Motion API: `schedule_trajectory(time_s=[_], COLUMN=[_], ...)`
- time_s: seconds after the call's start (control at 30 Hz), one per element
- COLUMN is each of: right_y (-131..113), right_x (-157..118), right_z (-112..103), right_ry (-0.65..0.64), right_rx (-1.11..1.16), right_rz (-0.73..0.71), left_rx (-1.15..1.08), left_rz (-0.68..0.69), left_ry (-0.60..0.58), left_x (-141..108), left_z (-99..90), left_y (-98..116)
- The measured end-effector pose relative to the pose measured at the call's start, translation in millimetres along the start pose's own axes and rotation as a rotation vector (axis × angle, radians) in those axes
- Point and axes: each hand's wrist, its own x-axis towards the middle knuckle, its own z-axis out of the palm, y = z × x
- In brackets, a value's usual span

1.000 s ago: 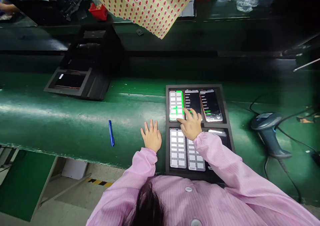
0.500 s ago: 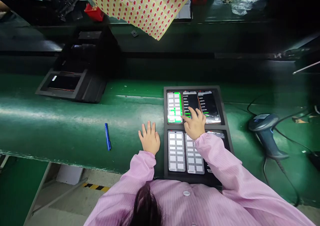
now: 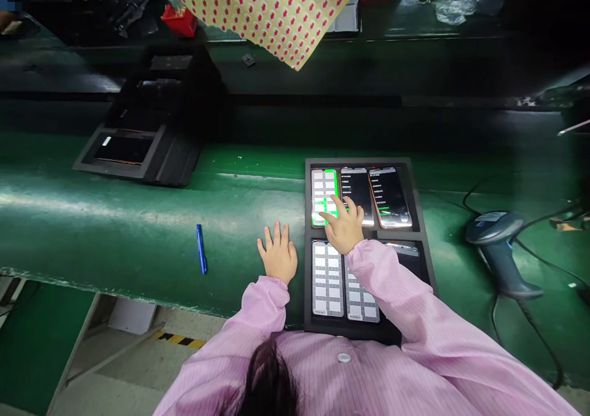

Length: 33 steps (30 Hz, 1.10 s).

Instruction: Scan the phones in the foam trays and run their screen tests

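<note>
My right hand hovers over or touches the upper left smartphone, fingers spread, its screen showing a white grid with green bands. A black foam tray holds this phone among several others in two rows. Two phones with dark screens, the middle one and the right one, lie beside it. Below are grid-screened phones, and my right sleeve hides part of the lower row. Left of the tray, my left hand rests flat on the green bench with its fingers spread, holding nothing.
A blue pen lies left of my left hand. At the right stands a barcode scanner with cables. A black stand holding a phone is at the back left. A yellow sheet with red arrows hangs at the top.
My right hand has moved left, from between the upper left and middle phones onto the upper left one. My left hand stays flat on the bench. The view has shifted slightly.
</note>
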Motion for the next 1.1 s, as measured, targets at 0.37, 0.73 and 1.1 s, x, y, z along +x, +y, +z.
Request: schedule_trajectory(time_s=[0.37, 0.73, 1.1], right_y=[-10, -9, -6], right_x=[20, 5, -6], right_z=[-2, -1, -1], right_ry=[-0.029, -0.036, -0.058], right_rx=[0.016, 0.034, 0.002], right_rz=[-0.005, -0.076, -0.065], left_rx=[-0.004, -0.012, -0.006], left_rz=[0.006, -0.001, 0.002], left_ry=[0.018, 0.017, 0.007], left_x=[-1, -1, -1], left_z=[1.0, 2.3, -0.1], left_y=[-1, -2, 0])
